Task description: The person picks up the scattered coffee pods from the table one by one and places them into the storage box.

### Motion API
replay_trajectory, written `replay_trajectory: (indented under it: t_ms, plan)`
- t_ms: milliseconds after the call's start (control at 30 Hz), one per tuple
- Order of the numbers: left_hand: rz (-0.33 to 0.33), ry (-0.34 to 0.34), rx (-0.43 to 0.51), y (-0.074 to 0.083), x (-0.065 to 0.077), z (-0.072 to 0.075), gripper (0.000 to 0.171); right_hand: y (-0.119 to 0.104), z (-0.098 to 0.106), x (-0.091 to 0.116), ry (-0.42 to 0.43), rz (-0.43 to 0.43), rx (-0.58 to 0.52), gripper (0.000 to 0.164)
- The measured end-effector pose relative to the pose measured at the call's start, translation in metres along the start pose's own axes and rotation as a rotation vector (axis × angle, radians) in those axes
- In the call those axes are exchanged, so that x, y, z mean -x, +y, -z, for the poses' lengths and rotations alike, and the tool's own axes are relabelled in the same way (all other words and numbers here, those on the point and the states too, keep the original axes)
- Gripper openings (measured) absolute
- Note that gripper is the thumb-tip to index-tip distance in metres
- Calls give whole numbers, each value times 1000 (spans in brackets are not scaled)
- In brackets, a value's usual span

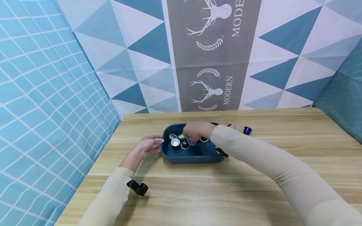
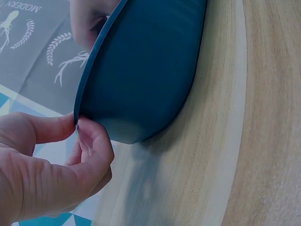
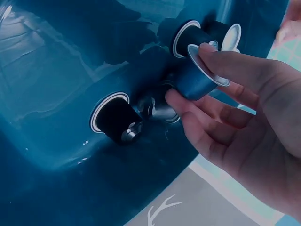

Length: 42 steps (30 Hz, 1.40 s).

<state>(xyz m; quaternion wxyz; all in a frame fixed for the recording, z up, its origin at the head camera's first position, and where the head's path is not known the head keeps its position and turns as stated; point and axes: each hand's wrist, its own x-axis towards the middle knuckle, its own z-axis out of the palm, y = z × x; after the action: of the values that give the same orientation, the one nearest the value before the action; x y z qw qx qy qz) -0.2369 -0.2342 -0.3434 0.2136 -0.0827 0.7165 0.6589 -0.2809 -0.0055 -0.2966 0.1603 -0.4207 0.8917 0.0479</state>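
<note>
My left hand (image 1: 148, 146) pinches the rim at the left end of a dark blue tray (image 1: 195, 159), thumb over the edge and curled fingers under it in the left wrist view. My right hand (image 1: 196, 131) is inside the tray. Between its thumb and fingers it pinches a blue coffee capsule (image 3: 193, 80), tilted with its pale lid towards the thumb. Close by in the tray lie a black capsule (image 3: 117, 117), another dark shiny capsule (image 3: 160, 106), a silver-lidded capsule (image 1: 175, 142) and a light green capsule (image 1: 181, 137).
On the wooden table (image 1: 181, 194), behind my right forearm, lie a purple-blue capsule (image 1: 247, 130) and a red capsule (image 1: 231, 126), partly hidden by the sleeve. A patterned cloth (image 1: 150, 62) hangs behind the table; a blue gridded cloth (image 1: 51, 103) borders its left side.
</note>
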Motion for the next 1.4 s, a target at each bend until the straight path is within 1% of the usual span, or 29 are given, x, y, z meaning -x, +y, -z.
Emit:
replay_trajectory:
  t_ms: [33,200,300,400,567,633,833,1000,1200,1267,1400]
  plan:
    - [2,-3,2,0,0,1,48,-1,0,-1,1,3,1,5]
    - [6,-1,8,0,-1,3,48,-3,-2,-8,6,1,6,28]
    - [15,0,4,1,-1,3,48,-5,-2,-12,-10,-6,4,34]
    - [20,0,9,3,-1,2,48,-8,-2,-14,-28,-16,-1,31]
    - [8,6,13,4,0,1,48,-10,0,-13,-15,-26,-2,12]
    - [11,1,11,4,0,1,48,-10,0,-13,-15,-24,4,8]
    - [14,-2,6,2,-1,-1,49,-8,-1,-11,-7,-12,31,14]
    - [24,2,-5,2,-1,-3,49,-3,2,-7,-4,3,30,21]
    - [18,-4,15,2,0,-5,49,4,10,8,39,3,27,21]
    - [18,-6,28,2,0,-4,49,6,13,14,42,-10,24,21]
    - [11,-19,41,2,1,-2,51,9,16,28,29,-20,16,26]
